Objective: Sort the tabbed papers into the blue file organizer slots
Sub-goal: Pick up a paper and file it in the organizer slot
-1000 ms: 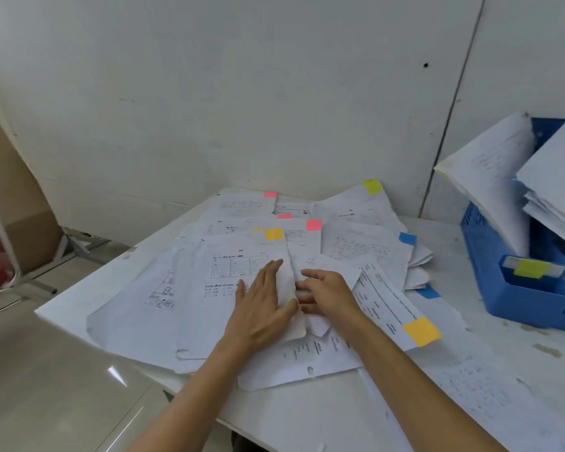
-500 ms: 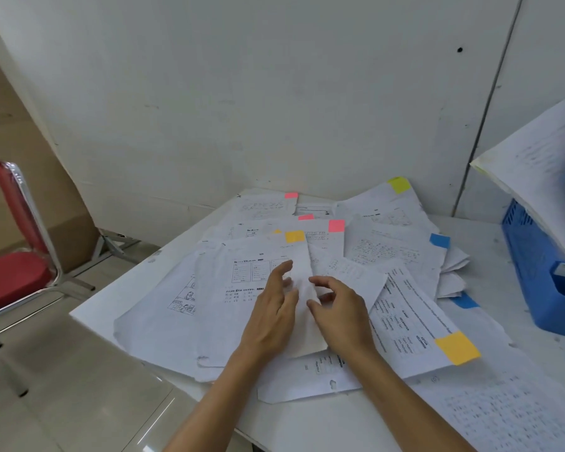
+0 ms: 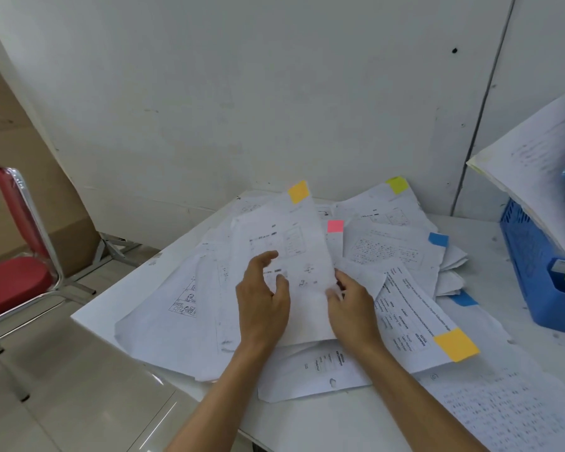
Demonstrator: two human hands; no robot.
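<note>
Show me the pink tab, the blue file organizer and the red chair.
pink tab [image 3: 335, 226]: head view, centre of the tab.
blue file organizer [image 3: 529, 265]: head view, its lattice side wall.
red chair [image 3: 10, 285]: head view, seat cushion.

Red chair [image 3: 13, 275] left of white table [image 3: 307, 415].

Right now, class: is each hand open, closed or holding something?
Left hand: open, fingers resting loosely on the orange-tabbed sheet.
Right hand: pinches that sheet's right edge.
</note>
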